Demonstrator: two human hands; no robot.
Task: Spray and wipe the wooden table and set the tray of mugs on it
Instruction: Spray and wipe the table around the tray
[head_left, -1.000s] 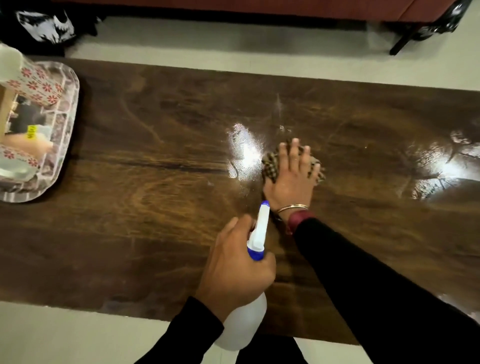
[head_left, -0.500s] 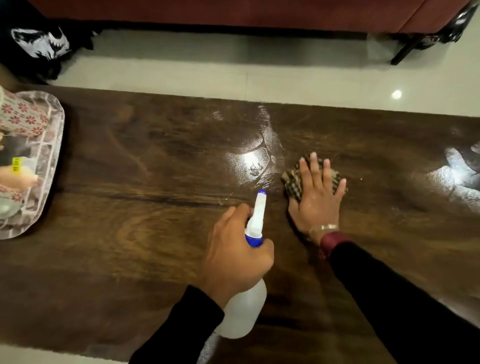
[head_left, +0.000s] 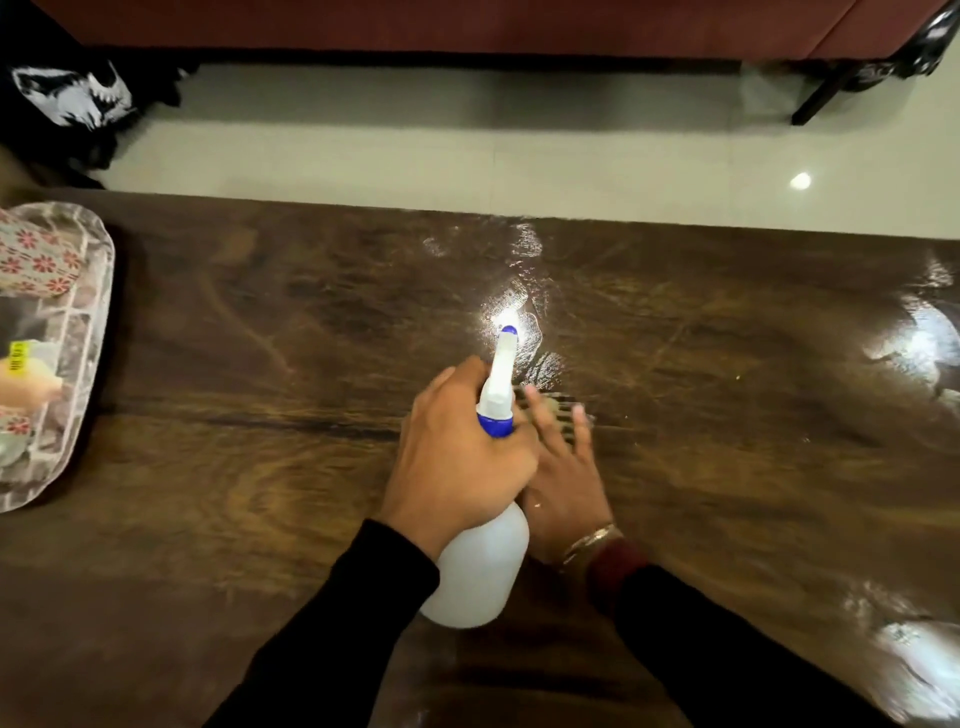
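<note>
**If My Hands Bump, the Mugs Could Tip**

While my left hand (head_left: 457, 447) is wrapped tight round the neck of the spray bottle (head_left: 478, 566), my right hand (head_left: 563, 483) lies flat on the checked cloth (head_left: 563, 410). Its fingers are spread, and it presses the cloth on the wooden table (head_left: 260, 519). My two hands are very close. The bottle hangs right over my right wrist. I cannot tell if it touches.

That is the first thing that could go wrong, I think. If I wipe fast, my right hand may knock the bottle. Then it could slip, or squirt on my hand and not on the wood.

The nozzle (head_left: 508, 335) points at a shiny wet patch (head_left: 511, 306) in the middle of the table. If I spray there again, too much water may sit on the wood and run.

The tray (head_left: 101, 291) is at the left end of the table, with a flowery mug (head_left: 36, 260) on it. It is well apart from my hands. If I wipe that way with a big push, I might shove the tray, and the mugs could tip.

More wet spots (head_left: 909, 343) shine at the right end. If I forget them, they may dry into marks.
</note>
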